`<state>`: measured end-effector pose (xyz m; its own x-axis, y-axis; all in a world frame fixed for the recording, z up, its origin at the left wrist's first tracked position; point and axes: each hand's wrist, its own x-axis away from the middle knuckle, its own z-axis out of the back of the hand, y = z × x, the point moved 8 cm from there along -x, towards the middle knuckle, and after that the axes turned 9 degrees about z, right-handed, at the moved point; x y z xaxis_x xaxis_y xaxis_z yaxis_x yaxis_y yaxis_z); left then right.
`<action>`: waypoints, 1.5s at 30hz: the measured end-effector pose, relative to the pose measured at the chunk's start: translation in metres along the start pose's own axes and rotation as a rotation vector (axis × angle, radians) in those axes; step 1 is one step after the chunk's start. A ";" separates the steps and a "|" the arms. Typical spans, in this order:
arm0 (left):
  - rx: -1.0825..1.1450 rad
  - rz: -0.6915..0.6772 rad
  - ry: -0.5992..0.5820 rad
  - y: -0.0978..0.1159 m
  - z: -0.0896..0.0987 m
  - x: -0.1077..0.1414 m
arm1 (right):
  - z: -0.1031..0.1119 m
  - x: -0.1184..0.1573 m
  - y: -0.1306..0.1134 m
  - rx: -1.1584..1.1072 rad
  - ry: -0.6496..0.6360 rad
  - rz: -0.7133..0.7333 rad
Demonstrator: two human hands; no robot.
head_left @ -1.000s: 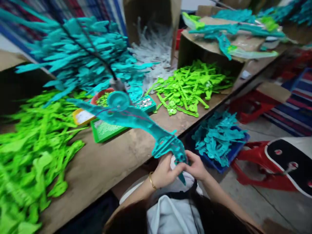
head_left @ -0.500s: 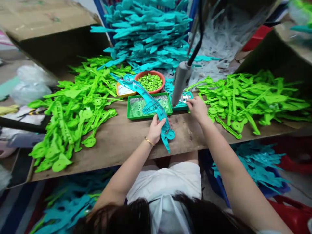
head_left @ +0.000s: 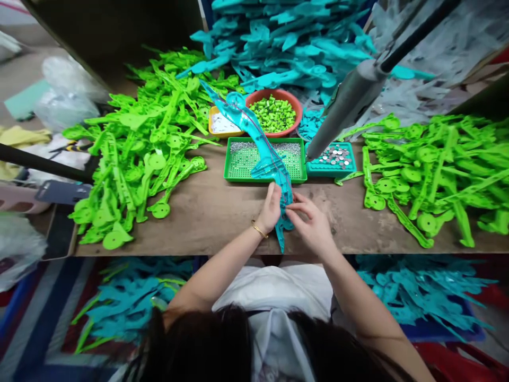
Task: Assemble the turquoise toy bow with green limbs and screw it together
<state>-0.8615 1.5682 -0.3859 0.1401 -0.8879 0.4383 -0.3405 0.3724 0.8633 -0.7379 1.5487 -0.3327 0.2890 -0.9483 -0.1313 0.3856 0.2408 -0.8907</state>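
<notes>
A long turquoise plastic shell half (head_left: 260, 144) with a thin wire along its inside lies slantwise over a green perforated tray (head_left: 226, 168). My left hand (head_left: 271, 206) is wrapped round its lower end. My right hand (head_left: 310, 220) is at the shell's lower right side, thumb and fingertips pinched against it; whatever is between them is too small to make out. Silver discs like coin cells (head_left: 336, 157) lie in a teal tray (head_left: 334, 173) just beyond the right hand. Small silvery pieces fill the back of the green tray.
Lime green plastic parts are heaped left (head_left: 135, 143) and right (head_left: 433, 164). Behind stand a red bowl (head_left: 297, 114) of green pieces, a yellow dish (head_left: 211, 124) and a turquoise pile (head_left: 286, 42). A grey-handled hanging tool (head_left: 345, 106) slants down over the trays.
My right hand has come from the teal tray of discs back to the lower end of the turquoise shell. The left hand keeps its hold. The view has shifted.
</notes>
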 end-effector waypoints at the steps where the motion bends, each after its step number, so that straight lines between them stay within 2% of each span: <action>1: -0.043 -0.033 -0.003 0.001 0.001 0.001 | -0.003 0.003 -0.006 0.060 0.036 0.037; 3: -0.071 -0.050 -0.059 0.001 -0.001 0.003 | -0.003 0.004 -0.017 0.129 0.089 0.110; 5: -0.058 -0.052 -0.084 0.001 -0.002 0.004 | 0.003 -0.002 -0.016 0.070 0.145 0.107; 8: 0.021 0.022 -0.109 -0.003 -0.006 0.004 | 0.024 -0.017 0.015 -0.142 0.282 -0.085; 11: 0.129 0.252 -0.240 -0.018 -0.022 0.007 | 0.033 -0.033 0.046 -0.252 0.269 -0.236; 13: 0.165 0.326 -0.288 -0.021 -0.029 0.011 | 0.042 -0.038 0.043 -0.127 0.267 -0.160; 17: 0.144 0.329 -0.304 -0.016 -0.028 0.013 | 0.068 -0.020 -0.012 0.224 0.491 0.263; 19: 0.061 0.239 -0.294 -0.010 -0.025 0.011 | 0.065 -0.012 -0.033 0.231 0.451 0.400; 21: -0.038 0.123 -0.294 -0.004 -0.024 0.010 | 0.052 -0.014 -0.037 0.241 0.299 0.435; 23: -0.112 0.056 -0.310 -0.002 -0.025 0.009 | 0.037 -0.019 -0.030 0.307 0.155 0.407; 25: -0.145 0.028 -0.331 -0.003 -0.026 0.009 | 0.029 -0.021 -0.022 0.393 0.090 0.403; 28: -0.134 0.000 -0.312 -0.003 -0.026 0.009 | 0.028 -0.018 -0.018 0.484 0.027 0.482; 30: -0.092 0.066 -0.298 -0.007 -0.026 0.010 | 0.047 -0.022 -0.010 0.487 0.115 0.471; 33: -0.028 0.199 -0.310 -0.015 -0.029 0.012 | 0.097 -0.043 0.021 0.489 0.378 0.292; 35: -0.015 0.217 -0.314 -0.015 -0.030 0.013 | 0.112 -0.069 0.048 0.547 0.360 0.200; 38: -0.014 0.221 -0.306 -0.014 -0.031 0.013 | 0.115 -0.101 0.076 0.651 0.231 0.147; 41: -0.011 0.230 -0.309 -0.016 -0.030 0.012 | 0.112 -0.101 0.072 0.653 0.224 0.165; 43: -0.004 0.230 -0.318 -0.016 -0.030 0.012 | 0.109 -0.082 0.053 0.587 0.310 0.173; 45: -0.009 0.210 -0.315 -0.016 -0.029 0.011 | 0.095 -0.057 0.031 0.474 0.346 0.178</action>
<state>-0.8273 1.5607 -0.3871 -0.2248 -0.8311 0.5086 -0.3232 0.5560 0.7658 -0.6587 1.6296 -0.3117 0.1140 -0.8780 -0.4648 0.7283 0.3921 -0.5620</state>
